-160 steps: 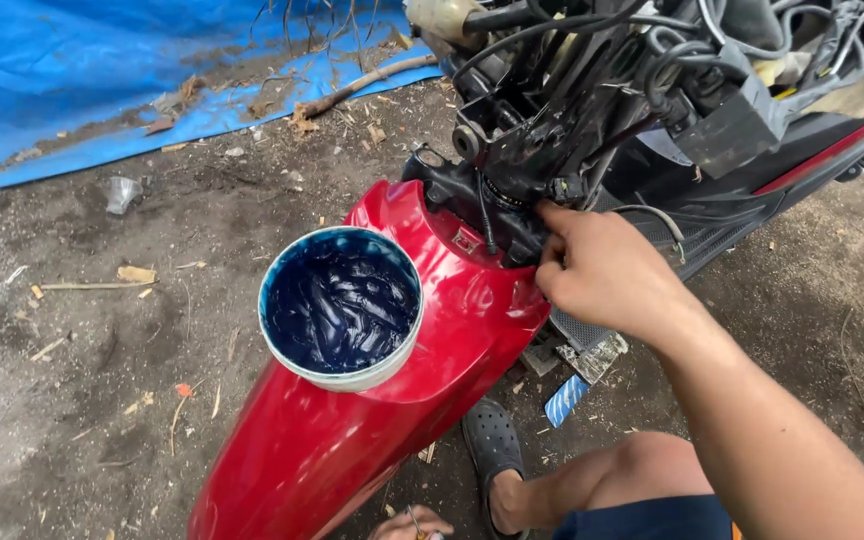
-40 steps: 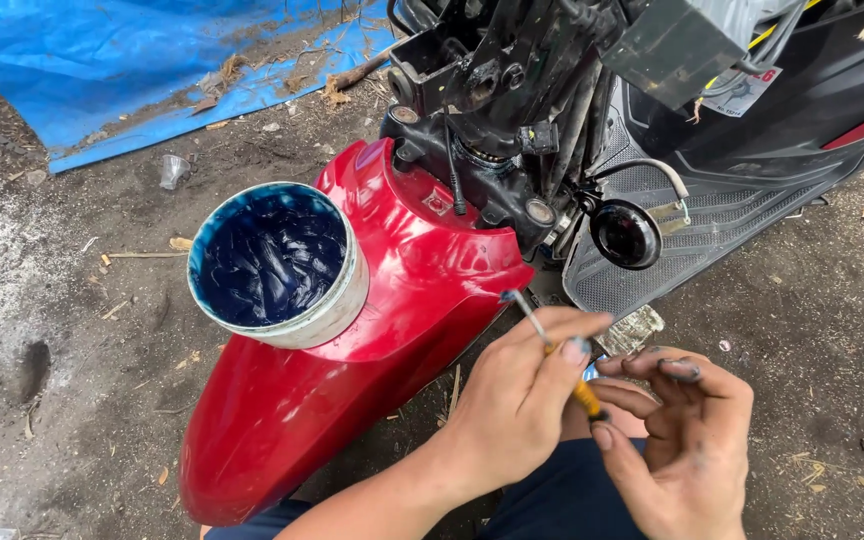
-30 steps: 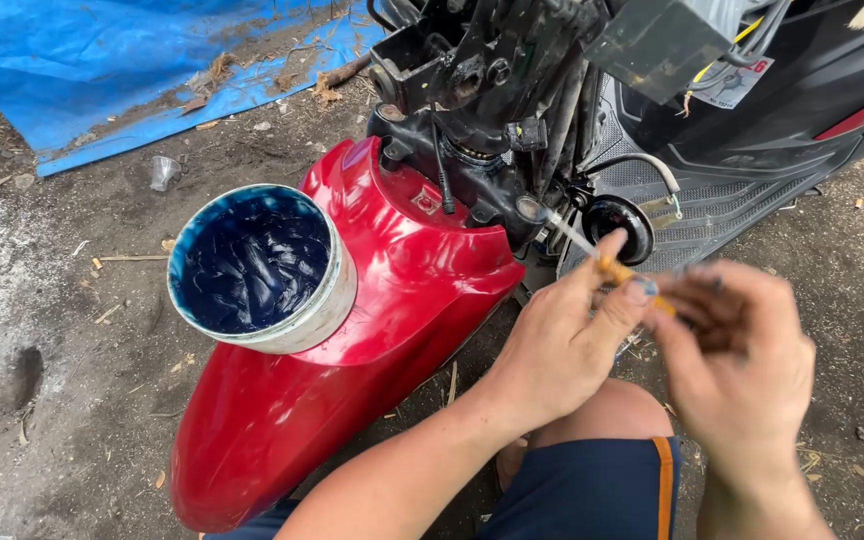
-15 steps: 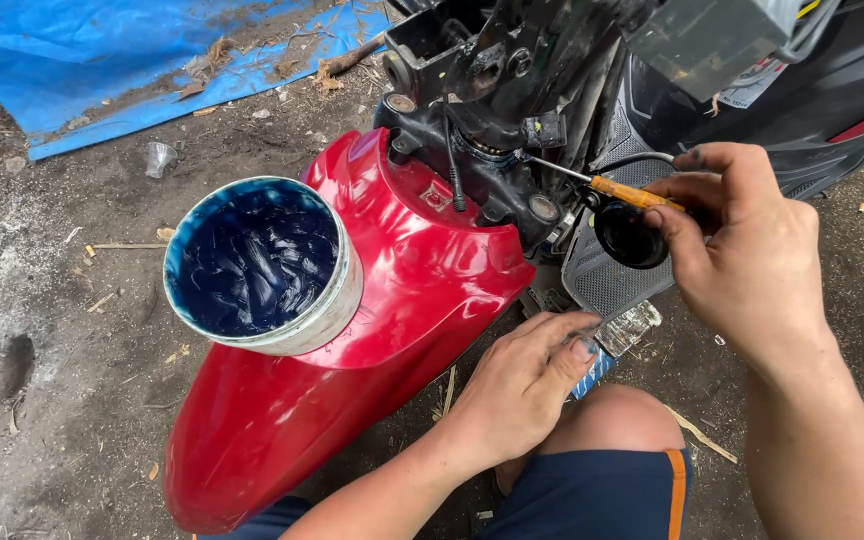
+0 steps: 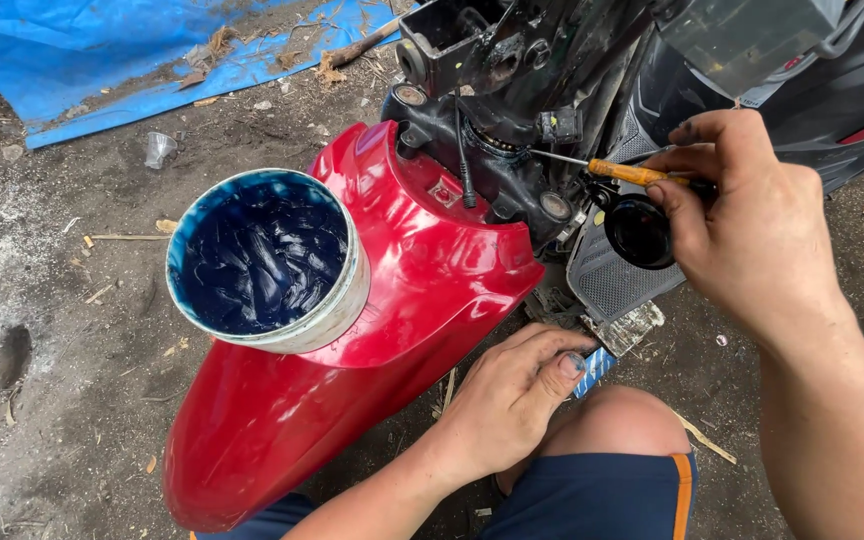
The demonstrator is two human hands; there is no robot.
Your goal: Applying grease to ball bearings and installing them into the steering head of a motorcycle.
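The right hand (image 5: 752, 225) is pinching a slim orange-handled screwdriver (image 5: 624, 172), its tip probing the black steering-column bracket (image 5: 497, 170). The left hand (image 5: 512, 390) is resting loosely curled, gripping nothing. A slip could be jabbing knuckles, or nudging the white tub of dark blue grease (image 5: 264, 258) balancing on the glossy red fender (image 5: 402, 300). Bare dirt ground (image 5: 42, 300) and a blue tarpaulin (image 5: 102, 50) are lying around, outdoors.

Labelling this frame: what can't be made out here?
Head view only:
- Screwdriver: tip lost in the dark steering column; handle end covered by the right hand.
- Left hand: fingers curl under the red fender; what they touch is hidden.
- Grease tub: depth unclear, contents fill it.
- Scooter body: cut off by top and right edges.
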